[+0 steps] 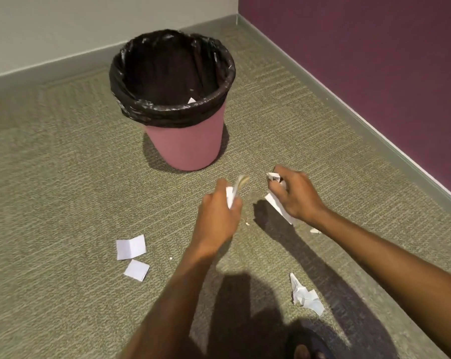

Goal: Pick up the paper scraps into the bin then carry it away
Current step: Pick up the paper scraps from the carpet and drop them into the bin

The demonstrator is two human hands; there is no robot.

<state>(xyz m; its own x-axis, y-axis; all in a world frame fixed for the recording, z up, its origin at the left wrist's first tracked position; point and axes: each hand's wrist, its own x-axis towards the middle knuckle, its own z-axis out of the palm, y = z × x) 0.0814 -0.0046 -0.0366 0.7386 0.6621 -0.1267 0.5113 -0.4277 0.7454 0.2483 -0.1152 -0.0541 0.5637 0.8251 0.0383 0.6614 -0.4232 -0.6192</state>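
Note:
A pink bin lined with a black bag stands upright on the carpet, with a small white scrap inside near its rim. Just in front of it, my left hand grips a white paper scrap, blurred. My right hand grips crumpled white scraps, and a flat white piece shows beneath its palm. On the carpet lie two folded white squares at left, a crumpled scrap near right, and a tiny scrap by my right wrist.
The bin sits near a room corner: a pale wall behind, a purple wall to the right, both with a grey skirting. Green-grey carpet covers the floor. My foot in a dark sandal shows at the bottom edge.

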